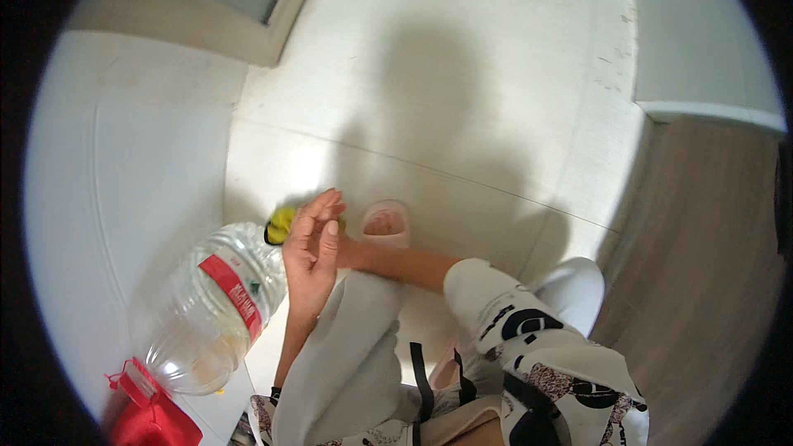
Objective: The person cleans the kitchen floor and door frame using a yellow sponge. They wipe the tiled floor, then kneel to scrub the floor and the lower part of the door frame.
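Observation:
My left hand (313, 248) is raised beside my left knee, its fingers extended and its thumb apart from them. Nothing shows in its grasp. My right forearm reaches across from the right, and my right hand (347, 254) is mostly hidden behind the left one, so its fingers cannot be made out. Behind my left hand is a yellow thing with a dark edge (279, 226), perhaps cloth; whether a hand touches it cannot be told. Just left of my hands, a large clear plastic bottle (192, 328) with a red and white label leans at an angle in the view.
A red drawstring pouch (155, 424) is by the bottle's near end. White wall (142, 136) runs along the left, up to a door frame (248, 43). Pale tiles form the floor (526, 93). My foot wears a pink slipper (387, 223). A brown wood-grain panel (694, 248) lies right.

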`<state>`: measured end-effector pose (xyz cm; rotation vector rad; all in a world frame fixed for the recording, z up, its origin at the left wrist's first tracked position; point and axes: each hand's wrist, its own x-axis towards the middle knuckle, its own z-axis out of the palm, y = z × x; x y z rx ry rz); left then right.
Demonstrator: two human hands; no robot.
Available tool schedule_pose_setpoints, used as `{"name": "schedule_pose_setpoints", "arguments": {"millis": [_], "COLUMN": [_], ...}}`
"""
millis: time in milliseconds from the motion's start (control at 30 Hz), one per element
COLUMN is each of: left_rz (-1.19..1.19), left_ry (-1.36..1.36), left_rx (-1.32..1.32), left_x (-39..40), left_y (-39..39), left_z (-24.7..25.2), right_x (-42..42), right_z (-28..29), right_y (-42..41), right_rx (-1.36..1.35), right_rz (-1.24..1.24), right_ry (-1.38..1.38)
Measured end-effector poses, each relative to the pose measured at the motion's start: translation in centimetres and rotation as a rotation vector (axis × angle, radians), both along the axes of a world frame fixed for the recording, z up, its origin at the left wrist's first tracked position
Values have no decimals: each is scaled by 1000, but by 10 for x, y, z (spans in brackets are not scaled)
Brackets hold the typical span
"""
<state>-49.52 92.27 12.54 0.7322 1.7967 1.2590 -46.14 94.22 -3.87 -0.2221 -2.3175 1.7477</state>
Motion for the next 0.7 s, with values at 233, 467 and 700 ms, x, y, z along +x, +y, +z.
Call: {"name": "schedule_pose_setpoints", "arguments": {"millis": [233, 467, 700], "left_rz": [165, 254, 205], "left_ry": [25, -141, -717], "left_rx": [-18, -50, 8], "left_x": [-12, -18, 8], "left_y": [-29, -15, 62], "left_z": [-42, -75, -101], "right_x": [-29, 95, 150], "right_z": [-120, -104, 0], "right_y": [-40, 317, 330], "right_rx": [-140, 817, 1080], "right_rz": [-41, -777, -875], "right_ry": [-59, -513, -393]}}
